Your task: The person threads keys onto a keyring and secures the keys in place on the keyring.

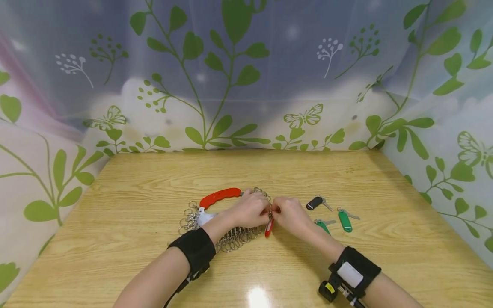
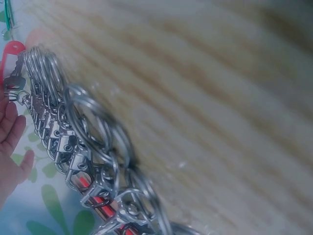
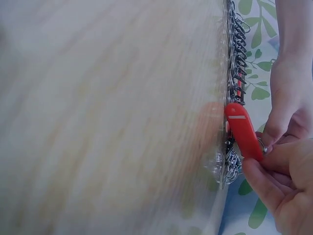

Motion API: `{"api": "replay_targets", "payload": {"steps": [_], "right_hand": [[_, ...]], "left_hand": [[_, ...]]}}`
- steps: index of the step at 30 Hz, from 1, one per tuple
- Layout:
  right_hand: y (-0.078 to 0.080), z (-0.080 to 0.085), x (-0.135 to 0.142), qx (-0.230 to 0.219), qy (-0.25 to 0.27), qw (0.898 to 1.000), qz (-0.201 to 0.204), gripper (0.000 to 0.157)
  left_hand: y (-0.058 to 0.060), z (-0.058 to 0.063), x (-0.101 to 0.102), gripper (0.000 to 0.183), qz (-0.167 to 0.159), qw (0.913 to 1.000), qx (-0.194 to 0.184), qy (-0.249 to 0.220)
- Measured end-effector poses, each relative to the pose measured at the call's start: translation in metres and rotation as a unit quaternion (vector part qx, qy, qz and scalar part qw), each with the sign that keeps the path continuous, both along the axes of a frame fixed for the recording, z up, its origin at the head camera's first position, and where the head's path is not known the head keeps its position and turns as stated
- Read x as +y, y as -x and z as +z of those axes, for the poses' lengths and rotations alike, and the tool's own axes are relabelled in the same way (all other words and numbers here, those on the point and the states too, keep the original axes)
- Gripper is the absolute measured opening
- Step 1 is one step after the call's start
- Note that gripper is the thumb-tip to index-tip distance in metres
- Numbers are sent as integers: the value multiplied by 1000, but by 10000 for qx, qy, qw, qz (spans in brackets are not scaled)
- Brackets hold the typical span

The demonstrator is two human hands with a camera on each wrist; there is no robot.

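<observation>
A red key tag [image 1: 269, 228] with a metal key [image 2: 17, 76] hangs between my two hands at the right end of a key-ring bunch. My right hand [image 1: 291, 216] pinches the tag at its ring end; the right wrist view shows the thumb and finger on the red plastic [image 3: 243, 128]. Fingertip to fingertip with it, my left hand [image 1: 252, 208] pinches a small metal clasp beside the tag's ring. Several split rings with snap clasps [image 1: 233, 241] fan out under my left wrist, strung on a holder with a red grip handle [image 1: 220, 196]. My fingers hide the joining point.
Right of my hands lie a black key tag [image 1: 314, 202] with a key, a green key tag [image 1: 345, 220] with a key, and another green key tag [image 1: 322, 226] partly behind my right forearm. The wooden table [image 1: 154, 171] meets a leaf-print curtain [image 1: 239, 107] at its back.
</observation>
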State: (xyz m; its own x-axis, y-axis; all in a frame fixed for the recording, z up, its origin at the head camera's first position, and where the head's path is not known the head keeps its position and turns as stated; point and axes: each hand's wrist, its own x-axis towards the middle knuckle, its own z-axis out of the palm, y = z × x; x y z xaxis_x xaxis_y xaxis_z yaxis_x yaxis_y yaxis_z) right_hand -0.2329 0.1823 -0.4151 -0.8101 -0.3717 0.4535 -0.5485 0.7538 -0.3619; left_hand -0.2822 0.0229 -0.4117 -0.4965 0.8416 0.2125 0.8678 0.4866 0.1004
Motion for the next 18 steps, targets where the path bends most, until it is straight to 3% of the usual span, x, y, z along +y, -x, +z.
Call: {"api": "replay_targets", "payload": {"steps": [6, 18], "right_hand": [[-1, 0, 0, -171, 25, 9998, -16, 17], [1, 0, 2, -367, -3, 9988, 335, 13]], "left_hand": [[0, 0, 0, 17, 23, 10000, -42, 52], [-1, 0, 0, 19, 287, 9991, -288, 131]]}}
